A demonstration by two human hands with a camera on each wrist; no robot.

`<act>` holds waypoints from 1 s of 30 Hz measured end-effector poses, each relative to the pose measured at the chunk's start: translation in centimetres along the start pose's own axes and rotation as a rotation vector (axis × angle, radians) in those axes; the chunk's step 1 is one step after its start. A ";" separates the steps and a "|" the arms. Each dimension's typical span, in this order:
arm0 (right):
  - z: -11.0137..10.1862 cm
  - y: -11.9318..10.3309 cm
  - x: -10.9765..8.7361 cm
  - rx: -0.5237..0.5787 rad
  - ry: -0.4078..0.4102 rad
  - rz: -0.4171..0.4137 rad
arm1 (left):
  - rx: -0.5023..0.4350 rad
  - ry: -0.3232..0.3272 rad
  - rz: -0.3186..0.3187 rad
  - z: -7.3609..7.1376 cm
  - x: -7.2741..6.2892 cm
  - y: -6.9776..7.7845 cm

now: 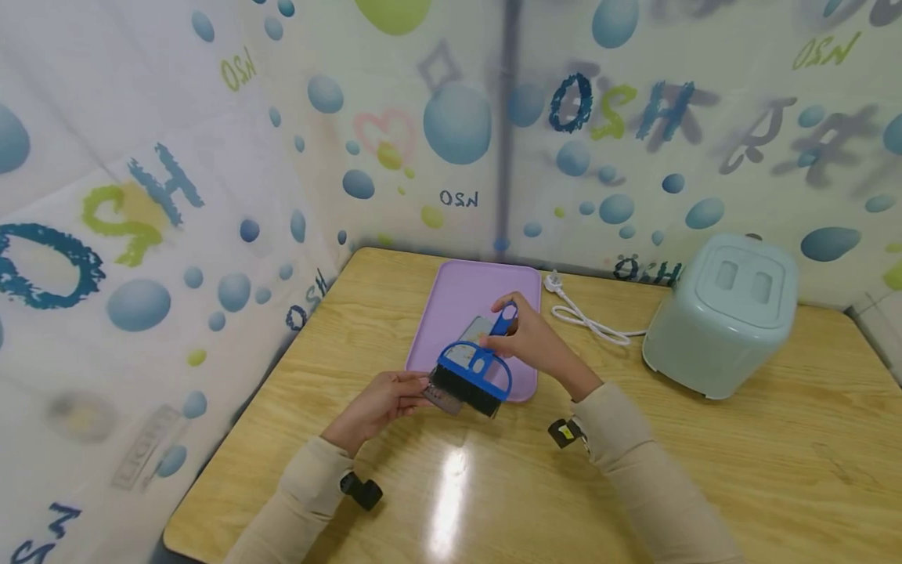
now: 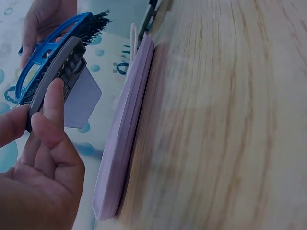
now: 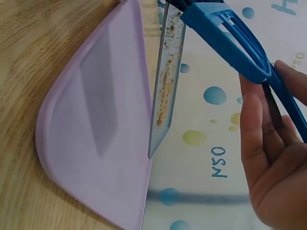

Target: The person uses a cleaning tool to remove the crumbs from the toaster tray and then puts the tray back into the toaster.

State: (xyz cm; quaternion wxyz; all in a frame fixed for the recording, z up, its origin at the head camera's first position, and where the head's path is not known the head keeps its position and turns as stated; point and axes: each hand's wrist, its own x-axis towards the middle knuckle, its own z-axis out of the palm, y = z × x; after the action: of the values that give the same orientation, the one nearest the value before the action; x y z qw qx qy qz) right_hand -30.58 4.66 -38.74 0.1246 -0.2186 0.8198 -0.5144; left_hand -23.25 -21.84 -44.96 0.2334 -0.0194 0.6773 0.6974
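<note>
My left hand (image 1: 380, 403) pinches the grey handle end of a flat crumb tray (image 2: 82, 98) between thumb and fingers. Brown crumbs (image 3: 164, 93) lie along the crumb tray's surface in the right wrist view. In my right hand (image 1: 532, 338) is the handle of a small blue brush (image 1: 503, 319) with black bristles (image 1: 465, 385). The bristles are over the crumb tray's handle end; whether they touch it I cannot tell. Both things are held above a lilac tray (image 1: 468, 286), which lies on the table.
A pale green toaster (image 1: 719, 329) stands at the right of the wooden table (image 1: 338, 329). Its white cord and plug (image 1: 581, 317) lie between it and the lilac tray. Patterned cloth walls (image 1: 395, 211) border the table behind and on the left.
</note>
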 end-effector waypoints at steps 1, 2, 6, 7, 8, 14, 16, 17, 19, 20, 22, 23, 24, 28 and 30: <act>0.1 0.0 0.0 -0.002 0.002 0.005 | 0.000 -0.002 0.002 0.0 0.0 0.0; 0.1 0.1 0.0 0.001 0.001 0.009 | 0.000 -0.002 0.003 0.0 0.0 0.0; 0.3 0.3 0.0 0.009 0.005 0.004 | 0.004 -0.001 -0.003 0.1 -0.2 0.1; 0.4 0.3 0.0 0.010 0.008 0.001 | 0.004 -0.003 -0.003 0.1 -0.2 0.1; 0.4 0.3 0.0 0.009 0.012 -0.003 | 0.005 -0.002 -0.004 0.1 -0.2 0.1; 0.7 0.5 0.2 -0.011 0.043 0.000 | 0.016 0.004 0.001 0.1 -0.2 0.2; 0.7 0.5 0.1 -0.017 0.052 0.004 | 0.018 0.007 -0.001 0.1 -0.1 0.1; 0.6 0.5 0.2 -0.018 0.054 0.004 | 0.019 0.009 -0.003 0.1 -0.1 0.1; 0.6 0.4 0.1 -0.023 0.060 0.002 | 0.018 0.013 -0.005 0.1 -0.1 0.1; 0.6 0.4 0.1 -0.024 0.063 0.003 | 0.019 0.014 -0.005 0.1 -0.1 0.1; 0.5 0.3 0.1 -0.030 0.067 0.002 | 0.021 0.017 -0.005 0.1 0.0 0.1; 0.5 0.3 0.1 -0.032 0.067 0.000 | 0.021 0.018 -0.005 0.1 0.0 0.1; 0.5 0.3 0.1 -0.034 0.067 0.001 | 0.023 0.019 -0.004 0.1 0.1 0.1; 0.3 0.4 0.3 -0.045 0.073 0.017 | 0.026 0.021 -0.002 0.2 0.1 0.2; 0.1 0.4 0.3 -0.058 0.084 0.028 | 0.028 0.023 0.002 0.2 0.1 0.2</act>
State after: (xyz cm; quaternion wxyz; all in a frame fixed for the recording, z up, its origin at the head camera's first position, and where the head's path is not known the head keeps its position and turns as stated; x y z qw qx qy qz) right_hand -30.92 4.55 -39.19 0.0910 -0.1890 0.8418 -0.4974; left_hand -23.36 -21.64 -44.80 0.2254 -0.0236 0.6896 0.6878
